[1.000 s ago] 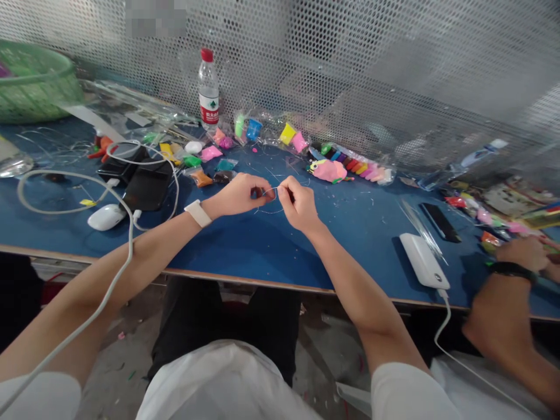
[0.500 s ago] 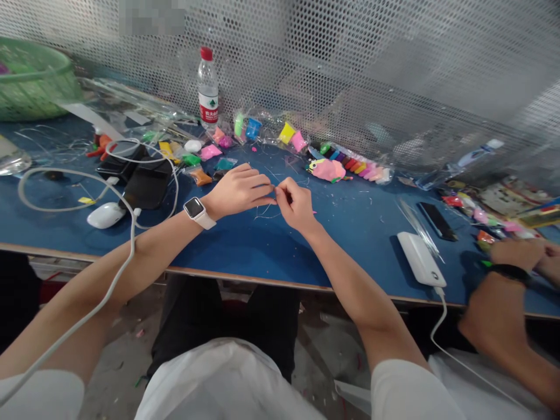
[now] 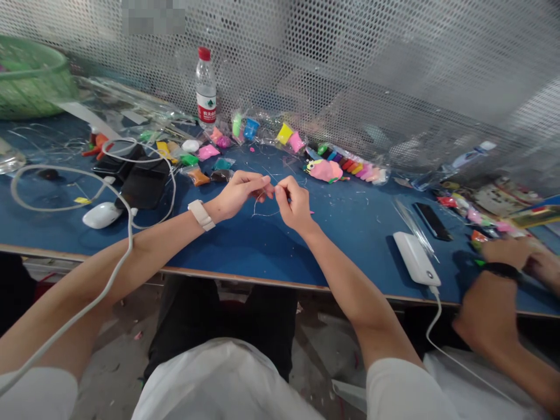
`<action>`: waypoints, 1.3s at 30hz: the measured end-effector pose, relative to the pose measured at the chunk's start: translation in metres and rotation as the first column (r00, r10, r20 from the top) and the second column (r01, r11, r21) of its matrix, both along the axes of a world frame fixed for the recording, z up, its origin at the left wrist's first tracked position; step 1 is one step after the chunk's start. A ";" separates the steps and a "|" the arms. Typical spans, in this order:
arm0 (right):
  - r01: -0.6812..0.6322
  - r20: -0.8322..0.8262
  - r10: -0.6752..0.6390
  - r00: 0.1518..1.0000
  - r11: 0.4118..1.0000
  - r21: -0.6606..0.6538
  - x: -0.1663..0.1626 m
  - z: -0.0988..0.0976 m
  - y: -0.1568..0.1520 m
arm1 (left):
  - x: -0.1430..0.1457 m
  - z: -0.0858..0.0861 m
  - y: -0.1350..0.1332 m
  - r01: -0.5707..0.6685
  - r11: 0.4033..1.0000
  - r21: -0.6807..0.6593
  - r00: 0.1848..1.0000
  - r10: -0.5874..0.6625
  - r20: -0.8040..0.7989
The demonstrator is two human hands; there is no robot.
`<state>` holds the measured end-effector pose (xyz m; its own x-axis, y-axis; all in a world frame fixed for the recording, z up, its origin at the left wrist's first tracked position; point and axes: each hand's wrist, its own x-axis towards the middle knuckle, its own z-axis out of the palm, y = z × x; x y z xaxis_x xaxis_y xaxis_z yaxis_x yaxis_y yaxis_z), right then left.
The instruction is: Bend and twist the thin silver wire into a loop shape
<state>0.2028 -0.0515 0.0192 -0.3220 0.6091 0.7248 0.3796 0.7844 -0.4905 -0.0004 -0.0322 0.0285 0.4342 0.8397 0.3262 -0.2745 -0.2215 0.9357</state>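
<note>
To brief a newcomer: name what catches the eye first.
The left hand and right hand come first, close together above the blue table, a fine strand between them. Beyond, to the right, lies a pink figure; back left, a red-capped bottle stands before the mesh.

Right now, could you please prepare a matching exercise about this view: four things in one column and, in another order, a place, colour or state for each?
1. Thin strand
2. Water bottle
3. Clay figure
4. Power bank

A. Mostly pink, with a yellow part
B. White, with a cable attached
C. Between the left hand and the right hand
D. Upright, with a red cap

Pairs: 1-C, 2-D, 3-A, 4-B.
</note>
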 end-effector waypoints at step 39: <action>0.146 0.126 -0.152 0.980 0.988 0.056 -0.002 0.002 0.000 | -0.011 -0.003 0.009 -0.065 0.525 0.849 0.816 0.518 -0.258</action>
<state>0.2009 -0.0512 0.0210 -0.3230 0.6242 0.7113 0.5514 0.7350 -0.3946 -0.0116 -0.0228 0.0259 0.4871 0.4451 0.7514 0.3283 -0.8906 0.3147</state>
